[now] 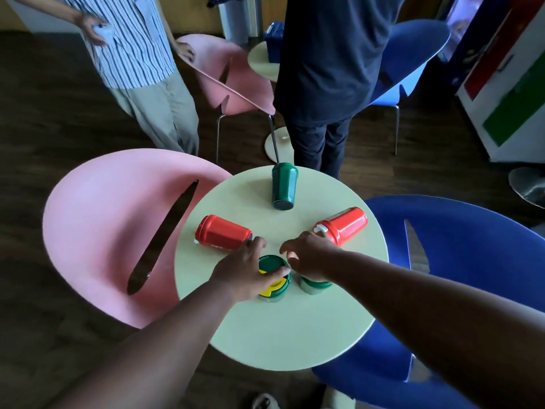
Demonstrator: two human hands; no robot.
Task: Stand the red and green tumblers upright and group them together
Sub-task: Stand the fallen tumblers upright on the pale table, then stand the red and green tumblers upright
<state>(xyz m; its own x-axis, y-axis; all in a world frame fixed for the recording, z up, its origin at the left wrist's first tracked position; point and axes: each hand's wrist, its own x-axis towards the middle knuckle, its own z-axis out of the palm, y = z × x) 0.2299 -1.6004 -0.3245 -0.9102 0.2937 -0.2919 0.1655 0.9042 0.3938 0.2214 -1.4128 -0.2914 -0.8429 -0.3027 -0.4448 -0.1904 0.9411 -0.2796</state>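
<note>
Two green tumblers stand upright side by side near the middle of the round table (265, 335). My left hand (246, 274) lies over the left upright green tumbler (275, 287), which has a yellow lid part; the thumb rests across the lid and the fingertips reach the base of the left red tumbler (222, 233), which lies on its side. My right hand (309, 256) hovers with fingers spread over the right upright green tumbler (312, 286), hiding its top. The right red tumbler (345, 224) lies on its side just beyond that hand. A third green tumbler (283, 185) lies at the far edge.
A pink chair (97, 231) stands left of the table and a blue chair (457, 261) right of it. Two people stand beyond the far edge, one in a striped shirt (132, 39), one in dark clothes (330, 69). Behind them are more chairs and a small table.
</note>
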